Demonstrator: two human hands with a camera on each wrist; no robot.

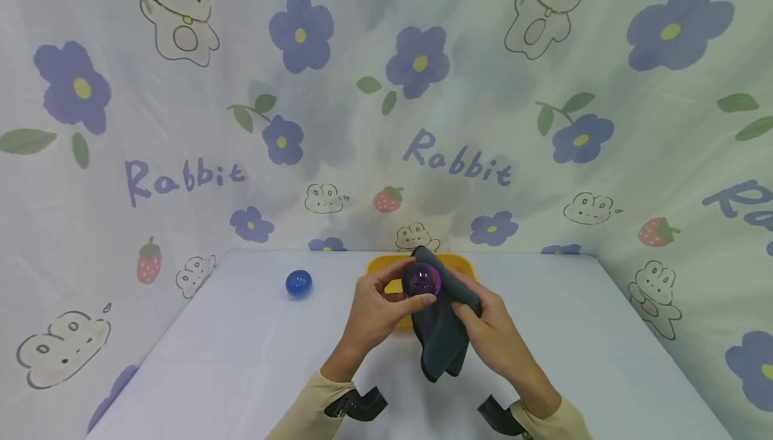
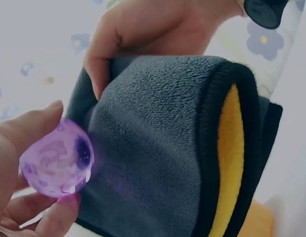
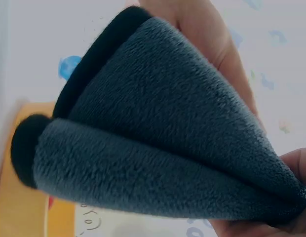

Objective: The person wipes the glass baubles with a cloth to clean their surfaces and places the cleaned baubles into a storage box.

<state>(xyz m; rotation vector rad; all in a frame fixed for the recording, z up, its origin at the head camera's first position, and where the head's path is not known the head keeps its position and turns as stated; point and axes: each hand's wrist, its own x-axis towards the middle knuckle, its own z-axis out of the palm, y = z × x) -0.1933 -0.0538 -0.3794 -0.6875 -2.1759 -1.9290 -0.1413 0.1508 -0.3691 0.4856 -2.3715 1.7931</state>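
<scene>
Between the thumb and fingers of my left hand [image 1: 372,306] is a clear purple ball [image 1: 419,280], also seen close up in the left wrist view [image 2: 58,157]. My right hand [image 1: 492,329] grips a folded dark grey cloth [image 1: 443,333] with black edging, and the cloth lies right beside the ball. A yellow inner side of the cloth [image 2: 231,158] shows at its fold in the left wrist view. In the right wrist view the cloth [image 3: 158,94] hides most of the left hand and the ball.
A yellow tray [image 1: 386,262] stands behind the hands, partly covered by them. To its left a clear blue ball [image 1: 298,284] sits on the white table [image 1: 241,359]. A curtain printed with rabbits and flowers [image 1: 362,125] hangs behind the table.
</scene>
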